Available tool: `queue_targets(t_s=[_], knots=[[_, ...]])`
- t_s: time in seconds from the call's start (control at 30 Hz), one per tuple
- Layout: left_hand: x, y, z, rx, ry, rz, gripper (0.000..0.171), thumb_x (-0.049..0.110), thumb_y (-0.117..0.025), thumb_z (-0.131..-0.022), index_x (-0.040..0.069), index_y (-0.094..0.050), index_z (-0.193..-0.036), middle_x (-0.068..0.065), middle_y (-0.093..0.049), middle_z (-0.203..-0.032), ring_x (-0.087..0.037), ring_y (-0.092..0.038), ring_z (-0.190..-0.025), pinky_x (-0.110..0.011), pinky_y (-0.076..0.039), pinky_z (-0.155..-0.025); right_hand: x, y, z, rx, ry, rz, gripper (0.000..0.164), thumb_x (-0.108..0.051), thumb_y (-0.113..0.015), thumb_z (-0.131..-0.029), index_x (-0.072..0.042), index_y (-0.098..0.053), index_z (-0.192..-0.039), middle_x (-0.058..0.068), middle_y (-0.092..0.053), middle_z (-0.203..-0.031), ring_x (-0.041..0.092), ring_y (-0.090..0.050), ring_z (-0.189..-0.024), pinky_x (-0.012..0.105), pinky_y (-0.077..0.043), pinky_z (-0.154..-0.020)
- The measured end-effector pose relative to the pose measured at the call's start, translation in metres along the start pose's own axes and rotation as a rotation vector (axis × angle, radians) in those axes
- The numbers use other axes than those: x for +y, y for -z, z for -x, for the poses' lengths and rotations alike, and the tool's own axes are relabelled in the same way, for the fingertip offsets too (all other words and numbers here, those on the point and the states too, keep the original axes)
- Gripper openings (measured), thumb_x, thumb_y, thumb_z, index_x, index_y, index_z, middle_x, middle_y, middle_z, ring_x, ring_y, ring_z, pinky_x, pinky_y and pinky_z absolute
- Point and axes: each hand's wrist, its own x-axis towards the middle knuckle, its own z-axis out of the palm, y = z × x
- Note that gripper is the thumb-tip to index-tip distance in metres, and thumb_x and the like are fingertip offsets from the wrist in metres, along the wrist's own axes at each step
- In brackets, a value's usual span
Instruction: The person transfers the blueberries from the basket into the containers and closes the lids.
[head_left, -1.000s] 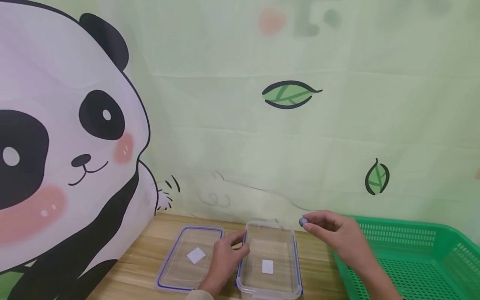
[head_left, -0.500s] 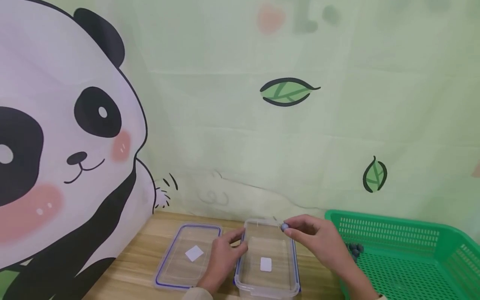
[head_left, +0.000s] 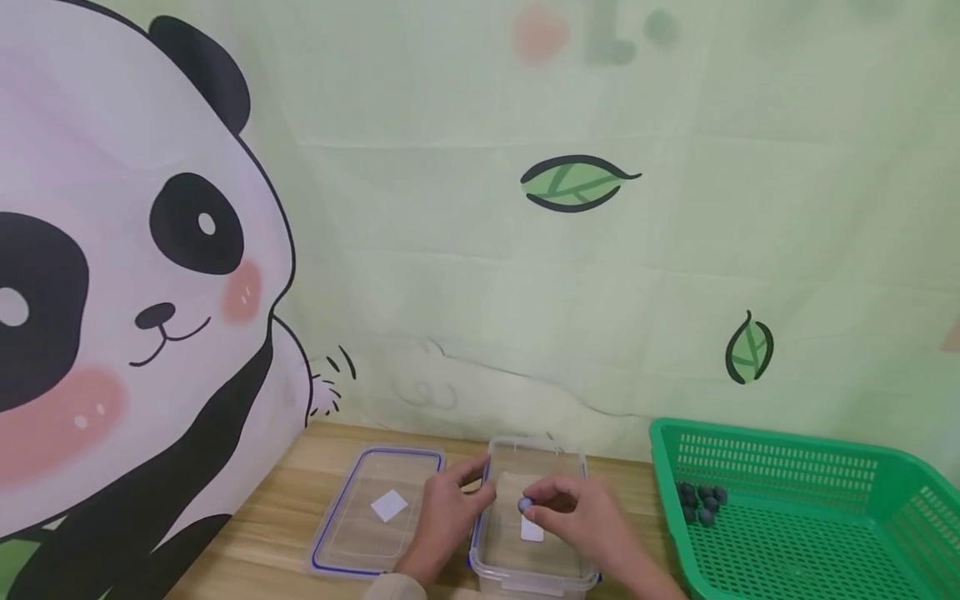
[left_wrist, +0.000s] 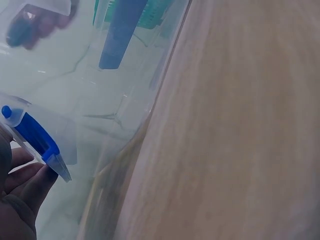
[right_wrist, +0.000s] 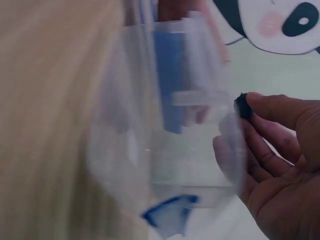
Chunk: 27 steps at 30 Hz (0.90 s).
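Between right thumb and fingertips, my right hand (head_left: 585,512) pinches a blueberry (head_left: 526,505) over the clear lidless plastic container (head_left: 536,567). The right wrist view shows the same dark round blueberry (right_wrist: 243,106) at the fingertips. My left hand (head_left: 447,508) holds the container's left side at the rim. Its fingers (left_wrist: 35,187) meet a blue-edged latch (left_wrist: 37,135) in the left wrist view. Several blueberries (head_left: 705,500) lie in the left part of the green plastic basket (head_left: 787,442). A white label (head_left: 532,531) shows on the container, partly behind the right fingers.
A clear lid with a blue seal (head_left: 330,525) lies flat left of the container, bearing a white diamond-set label (head_left: 389,506). Everything stands on a wood-grain table (head_left: 255,517). Behind hangs a pale green cloth (head_left: 465,292) printed with a panda and leaves.
My right hand has moved left and down with the blueberry, from beside the basket to over the container. The basket's blueberries have come into sight. My left hand keeps its place.
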Motion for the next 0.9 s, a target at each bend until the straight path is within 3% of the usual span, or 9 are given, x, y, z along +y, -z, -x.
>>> queue_targets(t_s=[0.23, 0.9], knots=[[0.0, -0.002, -0.001, 0.004, -0.024, -0.005, 0.039, 0.002, -0.075, -0.086, -0.004, -0.074, -0.125, -0.018, -0.076, -0.118, -0.038, -0.074, -0.111, -0.046, -0.062, -0.092, 0.015, -0.012, 0.002, -0.088, -0.029, 0.01, 0.009, -0.01, -0.082, -0.092, -0.006, -0.08, -0.101, 0.0, -0.078, -0.094, 0.018, -0.073, -0.088, 0.024, -0.061, -0.074], [-0.003, -0.002, -0.001, 0.014, -0.008, -0.01, 0.041, 0.002, -0.075, -0.086, -0.004, -0.074, -0.126, -0.019, -0.077, -0.114, -0.039, -0.074, -0.11, -0.045, -0.062, -0.092, 0.016, -0.015, 0.001, -0.099, -0.035, 0.039, 0.013, -0.011, -0.081, -0.093, -0.003, -0.08, -0.104, -0.002, -0.078, -0.095, 0.015, -0.073, -0.088, 0.026, -0.062, -0.078]])
